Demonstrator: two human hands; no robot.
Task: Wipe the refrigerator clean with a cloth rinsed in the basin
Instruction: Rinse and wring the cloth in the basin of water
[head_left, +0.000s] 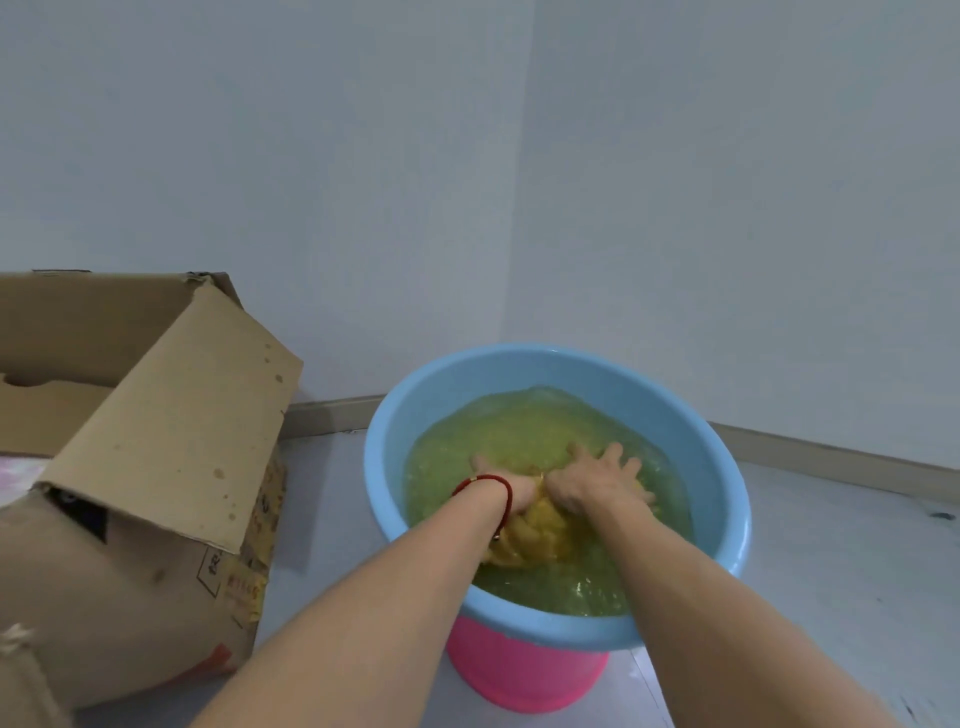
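Pale grey floor (810, 561) meets plain white walls at a corner; the round light-blue plastic basin (727, 499) sits near that corner, perched on a pink plastic stool or bucket (524, 675), presumably to raise it within reach. Water fills the basin, rippled and greenish-yellow. The yellow cloth (535, 535) lies bunched at the near side of the water, partly above the surface, spreading out submerged beyond. Both hands work it: the left hand (506, 480), a red cord at the wrist, has its grip closed round the gathered cloth; the right hand (597, 480) presses on it with fingers spread and straight, likely holding it under for rinsing. An open brown cardboard box (156, 441) stands just left of the basin, its flap leaning toward it but not touching. No refrigerator is in view.
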